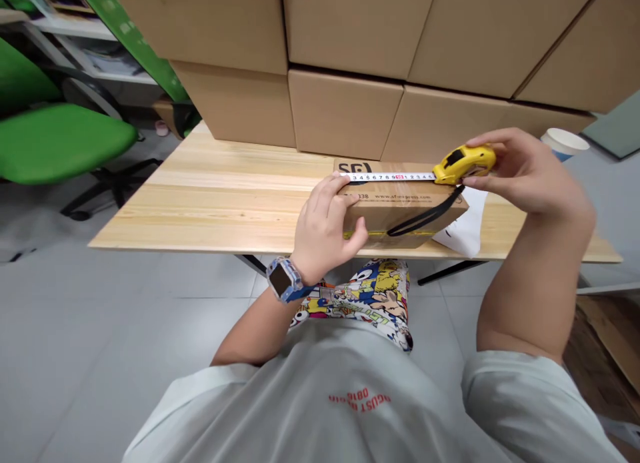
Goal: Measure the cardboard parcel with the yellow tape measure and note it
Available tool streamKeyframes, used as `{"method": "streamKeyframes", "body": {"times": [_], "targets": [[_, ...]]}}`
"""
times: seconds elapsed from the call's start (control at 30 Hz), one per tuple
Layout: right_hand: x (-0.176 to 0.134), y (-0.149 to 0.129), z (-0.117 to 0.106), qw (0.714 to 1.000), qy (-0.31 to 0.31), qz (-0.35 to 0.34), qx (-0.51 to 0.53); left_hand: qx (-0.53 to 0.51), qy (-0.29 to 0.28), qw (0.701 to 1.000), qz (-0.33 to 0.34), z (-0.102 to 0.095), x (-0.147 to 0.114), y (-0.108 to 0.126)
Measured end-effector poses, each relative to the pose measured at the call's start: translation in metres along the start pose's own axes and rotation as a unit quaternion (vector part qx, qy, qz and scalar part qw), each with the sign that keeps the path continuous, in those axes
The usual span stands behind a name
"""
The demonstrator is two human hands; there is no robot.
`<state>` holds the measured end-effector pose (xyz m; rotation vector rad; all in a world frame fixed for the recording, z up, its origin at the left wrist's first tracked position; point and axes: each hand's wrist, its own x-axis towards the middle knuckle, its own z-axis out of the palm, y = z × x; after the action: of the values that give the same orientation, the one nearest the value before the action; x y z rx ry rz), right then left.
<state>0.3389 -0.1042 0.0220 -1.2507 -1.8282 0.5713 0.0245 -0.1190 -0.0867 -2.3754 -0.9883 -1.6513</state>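
Right hand (533,176): thumb and fingers closed narrowly on the rear of the yellow tape measure, its case caught between them.
Tape measure (463,164): bright yellow case with a black patch on its upper side, sitting right at the right fingertips, over the carton's right end.
Blade (390,177): white with black numerals, the 10 picked out in red, drawn from the case across the carton's top to the left fingertips.
Left hand (325,226): fingers bent over the carton's left end, index fingertip at the blade's end, thumb spread well apart; I can't tell whether they grip the blade or only press on it.
Strap (423,218): black, looping from the case down the carton's front.
Carton (385,213): brown, black lettering, lying under the blade.
Watch (283,280): blue-banded, on the left wrist.
Paper (467,233): white sheet by the carton's right end.
Table (235,196): pale wood, beneath it all.
Stacked boxes (345,110): plain cardboard, behind the carton.
Cup (565,142): white and blue, beyond the right hand.
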Motion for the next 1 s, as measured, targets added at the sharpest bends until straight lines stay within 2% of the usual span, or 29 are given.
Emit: {"method": "streamKeyframes", "body": {"times": [0.1, 0.2, 0.27, 0.43, 0.5, 0.6, 0.67, 0.83, 1.0], "targets": [[-0.01, 0.015, -0.019, 0.998, 0.047, 0.024, 0.027, 0.017, 0.003, 1.0, 0.019, -0.003, 0.0, -0.001], [-0.015, 0.022, -0.026, 0.996, 0.071, 0.053, 0.031, 0.022, 0.005, 0.999, 0.025, -0.003, 0.001, -0.002], [-0.015, 0.02, -0.023, 0.995, 0.075, 0.063, 0.023, 0.03, 0.012, 0.999, 0.031, -0.002, 0.003, -0.003], [-0.002, 0.005, -0.004, 0.993, 0.112, 0.031, -0.018, 0.06, 0.032, 0.996, 0.053, 0.0, 0.006, -0.006], [0.003, 0.0, 0.001, 0.992, 0.119, 0.027, -0.003, 0.057, 0.029, 0.997, 0.052, -0.001, 0.007, -0.006], [0.008, -0.005, 0.007, 0.993, 0.083, 0.046, 0.077, 0.058, 0.031, 0.996, 0.053, -0.002, 0.006, -0.004], [0.012, -0.01, 0.015, 0.993, 0.055, 0.045, 0.094, 0.066, 0.038, 0.995, 0.058, -0.001, 0.006, -0.003], [0.027, -0.043, 0.06, 0.998, -0.041, -0.05, -0.028, 0.064, 0.04, 0.996, 0.055, -0.001, 0.007, -0.005], [0.04, -0.083, 0.105, 0.978, -0.113, -0.128, -0.116, -0.006, 0.04, 0.999, -0.021, -0.01, 0.015, -0.009]]}}
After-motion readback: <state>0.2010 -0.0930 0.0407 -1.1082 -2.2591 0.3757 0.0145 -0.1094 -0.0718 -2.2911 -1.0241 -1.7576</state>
